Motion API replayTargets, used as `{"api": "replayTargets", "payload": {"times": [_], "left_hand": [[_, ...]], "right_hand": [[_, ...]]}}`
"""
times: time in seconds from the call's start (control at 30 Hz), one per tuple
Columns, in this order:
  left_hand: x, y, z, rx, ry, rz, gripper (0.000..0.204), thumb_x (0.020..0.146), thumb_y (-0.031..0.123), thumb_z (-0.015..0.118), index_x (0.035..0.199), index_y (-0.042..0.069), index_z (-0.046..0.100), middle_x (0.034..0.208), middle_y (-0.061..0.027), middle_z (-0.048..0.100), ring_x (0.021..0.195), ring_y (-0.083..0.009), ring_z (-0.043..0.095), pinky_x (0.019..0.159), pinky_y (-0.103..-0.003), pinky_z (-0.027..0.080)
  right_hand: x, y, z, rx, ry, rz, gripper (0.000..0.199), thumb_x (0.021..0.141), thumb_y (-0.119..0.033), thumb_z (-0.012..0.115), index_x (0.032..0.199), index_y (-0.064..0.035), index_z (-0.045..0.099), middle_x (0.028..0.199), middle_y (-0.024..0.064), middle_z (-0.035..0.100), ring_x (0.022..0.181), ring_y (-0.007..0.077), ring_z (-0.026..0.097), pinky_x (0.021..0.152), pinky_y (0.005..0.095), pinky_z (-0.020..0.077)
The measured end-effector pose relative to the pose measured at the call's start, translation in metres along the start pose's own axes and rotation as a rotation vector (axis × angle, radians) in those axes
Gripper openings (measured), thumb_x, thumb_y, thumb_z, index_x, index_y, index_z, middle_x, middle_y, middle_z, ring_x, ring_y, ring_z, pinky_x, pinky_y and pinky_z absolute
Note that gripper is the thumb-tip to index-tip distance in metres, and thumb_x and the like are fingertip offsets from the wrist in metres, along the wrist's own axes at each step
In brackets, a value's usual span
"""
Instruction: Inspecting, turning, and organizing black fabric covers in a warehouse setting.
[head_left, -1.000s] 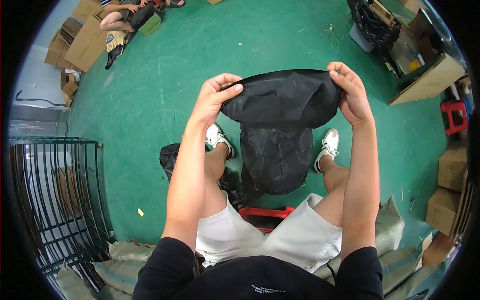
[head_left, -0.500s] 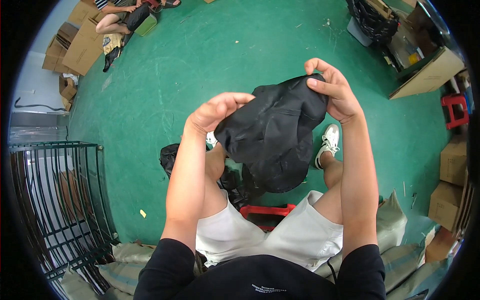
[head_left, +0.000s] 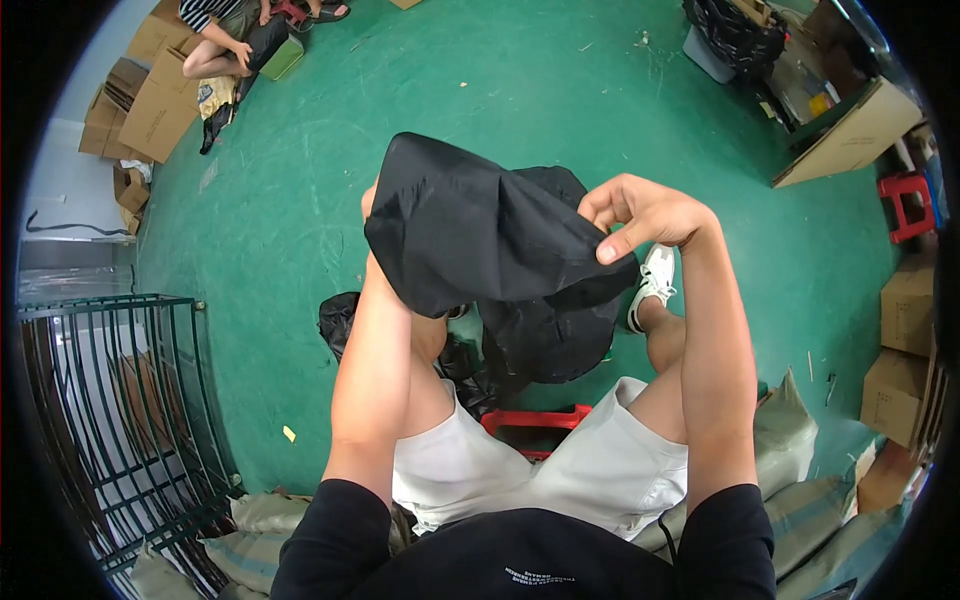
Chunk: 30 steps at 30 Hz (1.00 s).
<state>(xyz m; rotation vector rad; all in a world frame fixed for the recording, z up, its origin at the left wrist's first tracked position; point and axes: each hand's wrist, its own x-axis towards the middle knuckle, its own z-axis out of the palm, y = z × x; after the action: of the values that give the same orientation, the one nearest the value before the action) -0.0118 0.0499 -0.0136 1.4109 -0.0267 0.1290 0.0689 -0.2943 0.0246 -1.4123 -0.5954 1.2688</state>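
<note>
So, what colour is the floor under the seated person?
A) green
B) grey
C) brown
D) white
A: the floor is green all around the person, who holds a black cloth bag above it, the right hand pinching its edge.

Matt, crumpled black cloth bag (head_left: 480,240); smooth green painted floor (head_left: 480,80); brown cardboard boxes (head_left: 150,110); dark metal rack (head_left: 120,420); glossy red plastic stool (head_left: 905,205).
</note>
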Motion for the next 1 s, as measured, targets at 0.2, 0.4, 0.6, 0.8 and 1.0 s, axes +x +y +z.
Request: {"api": "replayTargets", "payload": {"times": [0.2,0.4,0.6,0.8,1.0], "left_hand": [[0.013,0.004,0.031,-1.054,-0.139,-0.264,0.05,0.096,0.037,0.049,0.132,0.003,0.054,0.132,-0.0141,0.058,0.124,-0.0296,0.051,0.111,-0.041,0.033],[0.019,-0.043,-0.022,-0.86,-0.18,0.073,0.047,0.096,0.038,0.047,0.122,0.002,0.061,0.128,-0.0158,0.061,0.119,-0.0314,0.056,0.106,-0.045,0.04],[0.028,0.02,0.048,-1.047,-0.162,-0.426,0.068,0.092,0.054,0.053,0.132,-0.001,0.051,0.135,-0.0185,0.054,0.121,-0.0344,0.054,0.104,-0.048,0.042],[0.014,0.01,0.057,-0.976,-0.47,-0.386,0.075,0.089,0.04,0.063,0.145,0.0,0.033,0.143,-0.0173,0.047,0.13,-0.0342,0.048,0.107,-0.049,0.039],[0.011,0.012,0.068,-1.069,-0.113,-0.336,0.047,0.088,0.01,0.062,0.132,-0.001,0.05,0.129,-0.0175,0.059,0.118,-0.0333,0.058,0.105,-0.049,0.043]], "right_hand": [[-0.008,-0.002,0.01,0.757,0.283,-0.58,0.05,0.083,-0.007,0.063,0.126,0.0115,0.047,0.115,0.0198,0.064,0.1,0.0274,0.066,0.096,0.0355,0.0509],[0.005,-0.006,0.01,0.789,0.328,-0.717,0.04,0.09,-0.009,0.057,0.124,0.0093,0.048,0.115,0.0176,0.063,0.103,0.0243,0.065,0.094,0.0347,0.0511],[0.01,0.011,-0.006,1.156,0.381,-0.69,0.029,0.099,-0.015,0.046,0.113,0.0068,0.06,0.109,0.0198,0.067,0.098,0.0294,0.068,0.092,0.0416,0.0547],[-0.002,0.005,-0.012,1.3,0.381,-0.723,0.036,0.101,-0.024,0.044,0.109,0.0053,0.063,0.108,0.0209,0.068,0.1,0.0338,0.067,0.096,0.0473,0.0516],[0.002,-0.009,0.0,1.092,0.391,-0.726,0.051,0.1,-0.033,0.045,0.133,0.0057,0.045,0.13,0.0232,0.056,0.115,0.0326,0.06,0.1,0.0451,0.0486]]}}
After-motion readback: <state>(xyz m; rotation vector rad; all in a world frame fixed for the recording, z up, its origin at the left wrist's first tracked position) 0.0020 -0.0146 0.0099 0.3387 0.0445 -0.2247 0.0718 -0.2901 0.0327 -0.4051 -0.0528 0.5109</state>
